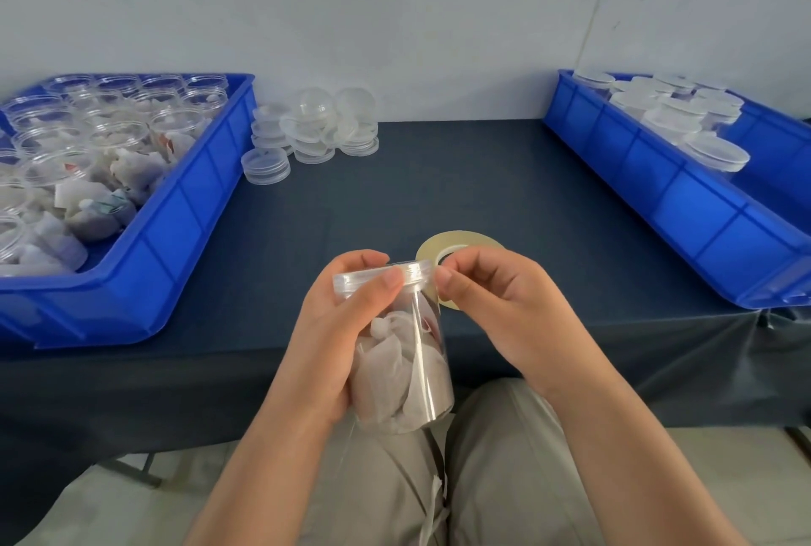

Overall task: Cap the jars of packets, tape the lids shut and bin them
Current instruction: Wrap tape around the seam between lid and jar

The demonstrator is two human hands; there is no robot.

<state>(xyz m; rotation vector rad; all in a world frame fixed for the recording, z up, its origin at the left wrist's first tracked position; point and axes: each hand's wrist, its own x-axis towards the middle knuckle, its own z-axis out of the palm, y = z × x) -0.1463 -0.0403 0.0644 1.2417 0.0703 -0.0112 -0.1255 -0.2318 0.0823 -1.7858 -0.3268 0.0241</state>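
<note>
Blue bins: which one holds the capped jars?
The right bin: its jars wear lids. The left bin holds open jars with packets showing.

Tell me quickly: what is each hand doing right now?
Left hand: closed around the capped jar of packets, thumb on its lid.
Right hand: pinching the tape roll beside the lid.

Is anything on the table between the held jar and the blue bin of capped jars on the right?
Nothing standing on the table does: its surface is bare between the jar, gripped by the left hand, and the right bin. The right hand, pinching the tape roll by the lid, is on that side.
</note>
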